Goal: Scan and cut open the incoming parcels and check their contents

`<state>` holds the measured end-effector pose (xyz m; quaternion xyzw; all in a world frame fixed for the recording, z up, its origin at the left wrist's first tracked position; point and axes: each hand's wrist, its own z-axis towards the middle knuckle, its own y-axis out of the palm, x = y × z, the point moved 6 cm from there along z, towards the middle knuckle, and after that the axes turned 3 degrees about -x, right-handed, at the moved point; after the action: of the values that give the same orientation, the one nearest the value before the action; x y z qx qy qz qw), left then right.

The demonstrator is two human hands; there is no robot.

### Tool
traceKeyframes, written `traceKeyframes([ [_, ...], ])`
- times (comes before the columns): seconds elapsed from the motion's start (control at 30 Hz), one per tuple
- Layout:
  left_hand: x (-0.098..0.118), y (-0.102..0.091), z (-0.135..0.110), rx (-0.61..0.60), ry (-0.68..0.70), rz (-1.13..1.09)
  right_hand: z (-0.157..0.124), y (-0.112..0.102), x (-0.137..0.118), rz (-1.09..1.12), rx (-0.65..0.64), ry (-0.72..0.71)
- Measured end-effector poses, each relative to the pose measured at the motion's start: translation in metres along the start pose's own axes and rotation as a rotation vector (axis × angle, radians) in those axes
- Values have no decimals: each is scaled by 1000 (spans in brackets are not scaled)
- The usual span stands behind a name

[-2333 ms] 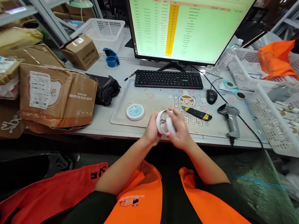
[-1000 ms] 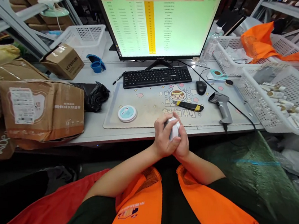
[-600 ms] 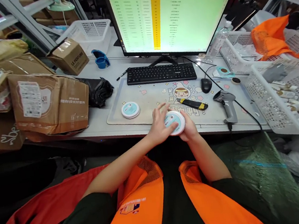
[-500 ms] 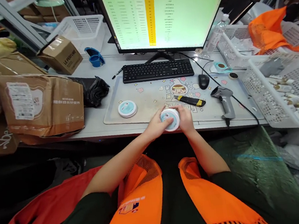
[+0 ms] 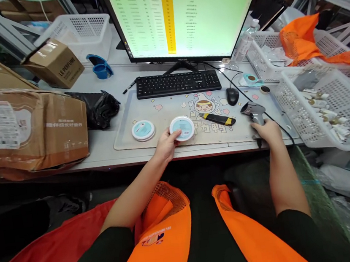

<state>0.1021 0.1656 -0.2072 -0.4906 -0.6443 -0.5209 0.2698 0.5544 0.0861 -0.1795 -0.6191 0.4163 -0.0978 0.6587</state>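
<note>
My left hand [image 5: 166, 145] is closed on the edge of a round white tub with a pale blue label [image 5: 183, 125], its labelled face turned up toward me. A second, similar round tub [image 5: 143, 130] lies on the desk mat [image 5: 125, 139] to the left of that hand. On the right, my right hand [image 5: 270, 131] is wrapped around the handle of a grey barcode scanner [image 5: 254, 110], whose head points up and left. Between the two hands lies a black and yellow utility knife [image 5: 217, 119].
A keyboard [image 5: 178, 83] and mouse [image 5: 232, 96] sit below the monitor [image 5: 185, 19]. Cardboard boxes [image 5: 62, 127] and a black plastic bag [image 5: 104, 110] stand at left. White baskets [image 5: 321, 130] line the right side, one holding several small tubes. The scanner's cable [image 5: 281, 128] runs across the mat.
My right hand has let go of the round tub, moved right and taken hold of the barcode scanner. My left hand keeps the tub, now slightly further left and up. The view has shifted a little.
</note>
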Motion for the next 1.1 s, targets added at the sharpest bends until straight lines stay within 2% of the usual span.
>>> traceKeyframes([
  [0.07, 0, 3, 3, 10, 46, 25, -10, -2, -5, 302, -7, 1],
  [0.13, 3, 4, 6, 17, 123, 106, -30, -1, -17, 685, -102, -59],
  [0.2, 6, 6, 7, 10, 208, 226, -59, 0, -33, 912, -219, -139],
  [0.3, 6, 10, 9, -8, 271, 355, -110, 12, -60, 879, -400, -179],
  [0.4, 5, 16, 10, 5, 294, 423, -158, 33, -93, 777, -683, -217],
  [0.47, 4, 20, 9, -11, 282, 417, -176, 42, -108, 752, -815, -240],
  [0.5, 6, 19, 8, -27, 268, 393, -178, 43, -111, 752, -833, -238],
  [0.57, 15, 9, 5, -40, 267, 351, -163, 38, -105, 786, -760, -218],
  [0.63, 36, -17, 2, 4, 334, 376, -131, 25, -85, 818, -578, -176],
  [0.73, 76, -76, -1, 188, 478, 576, -73, 3, -44, 769, -301, -46],
  [0.8, 97, -118, 2, 319, 533, 647, -42, -6, -21, 698, -206, 47],
  [0.9, 109, -171, 10, 447, 581, 448, -18, -6, 2, 687, -187, 157],
  [0.97, 105, -194, 10, 503, 577, 294, -14, 0, 11, 736, -207, 200],
  [1.03, 95, -206, 9, 517, 537, 214, -14, 6, 18, 753, -230, 216],
  [1.1, 83, -209, 9, 485, 486, 152, -14, 11, 23, 720, -252, 229],
])
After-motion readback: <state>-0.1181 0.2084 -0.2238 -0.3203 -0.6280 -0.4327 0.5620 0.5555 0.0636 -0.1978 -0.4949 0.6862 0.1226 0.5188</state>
